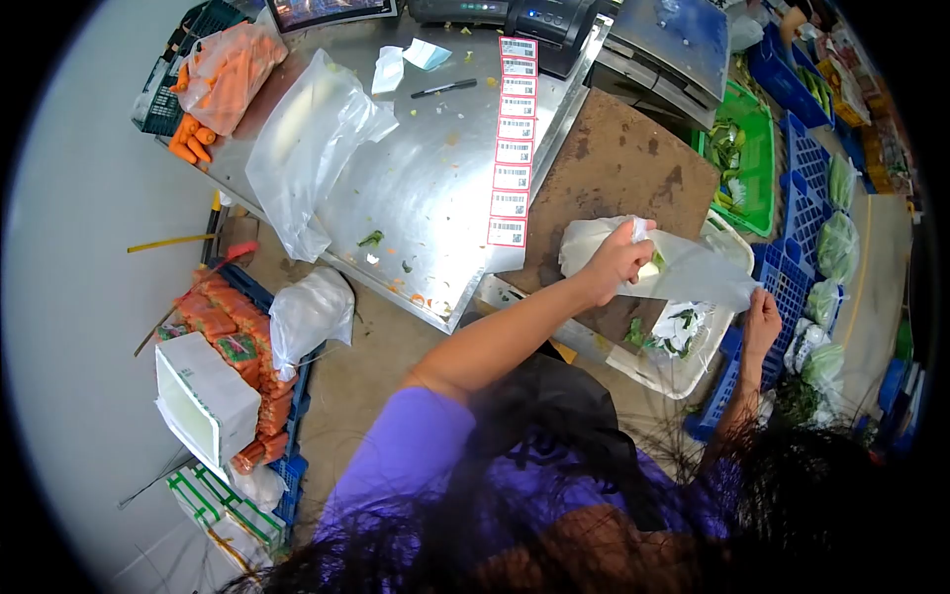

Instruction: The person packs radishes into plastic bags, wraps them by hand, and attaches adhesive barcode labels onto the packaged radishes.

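Note:
My left hand [621, 262] is closed around the gathered neck of a clear plastic bag [693, 272]. The bag's filled part, with something pale inside, lies on the brown board [633, 148] to the left of that hand. Off to the right, my right hand [761, 322] pinches the far end of the bag, and the plastic between both hands is stretched out. Below the bag stands a white tub [665, 380] with leaf scraps and a crumpled white piece in it. What exactly the bag holds cannot be made out.
A strip of barcode labels [513, 153], a black pen [443, 88] and a filled plastic bag [317, 139] lie on the metal table [426, 178]. Bagged carrots [233, 74] sit at its left corner. A green crate [747, 153] and blue crates [787, 277] stand right.

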The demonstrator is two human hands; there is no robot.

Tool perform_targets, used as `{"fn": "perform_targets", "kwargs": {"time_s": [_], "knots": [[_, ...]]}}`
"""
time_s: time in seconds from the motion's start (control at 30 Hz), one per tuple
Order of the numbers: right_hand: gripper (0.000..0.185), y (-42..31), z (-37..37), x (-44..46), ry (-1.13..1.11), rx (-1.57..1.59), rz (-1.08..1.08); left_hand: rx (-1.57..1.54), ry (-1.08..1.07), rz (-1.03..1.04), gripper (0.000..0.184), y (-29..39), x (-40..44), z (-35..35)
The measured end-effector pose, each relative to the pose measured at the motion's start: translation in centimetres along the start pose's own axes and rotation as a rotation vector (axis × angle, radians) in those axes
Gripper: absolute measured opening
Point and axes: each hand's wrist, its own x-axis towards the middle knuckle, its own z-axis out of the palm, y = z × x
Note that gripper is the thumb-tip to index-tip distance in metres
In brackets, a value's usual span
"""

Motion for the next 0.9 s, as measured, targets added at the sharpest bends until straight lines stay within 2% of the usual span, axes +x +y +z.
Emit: {"fn": "perform_targets", "kwargs": {"time_s": [0.07,0.17,0.2,0.33,0.43,0.47,0.57,0.73,0.9], "knots": [[0.031,0.4,0.7,-0.2,-0.005,0.013,0.026,0.028,0.028,-0.016,0.043,-1.2,0.9,-1.3],[0.033,-0.1,2.4,-1.1,-0.055,-0.302,-0.052,0.175,0.088,-0.031,0.040,-3.3,1.9,-3.3],[0.036,-0.5,3.2,-1.4,-0.095,-0.395,-0.002,0.259,0.126,-0.043,0.038,-4.3,2.2,-3.6],[0.032,1.0,5.1,-2.0,-0.208,-0.475,0.046,0.378,0.154,-0.034,0.036,-7.6,1.7,-5.4],[0.032,-0.2,5.1,-2.2,-0.219,-0.494,0.056,0.739,0.284,0.065,0.039,-8.5,0.2,-5.6],[0.031,-0.5,5.0,-2.2,-0.206,-0.451,0.068,0.764,0.272,0.171,0.041,-8.8,-0.4,-5.7],[0.027,-0.8,4.7,-2.1,-0.147,-0.316,0.083,0.739,0.315,0.384,0.040,-10.4,-2.1,-6.8],[0.021,-1.9,3.8,-2.3,-0.018,-0.107,0.071,0.348,0.108,-0.001,0.033,-6.0,-11.6,-7.9],[0.021,-4.6,3.5,-2.7,0.145,-0.048,-0.107,0.285,0.347,-0.022,0.029,-8.5,-19.6,-11.9]]}}
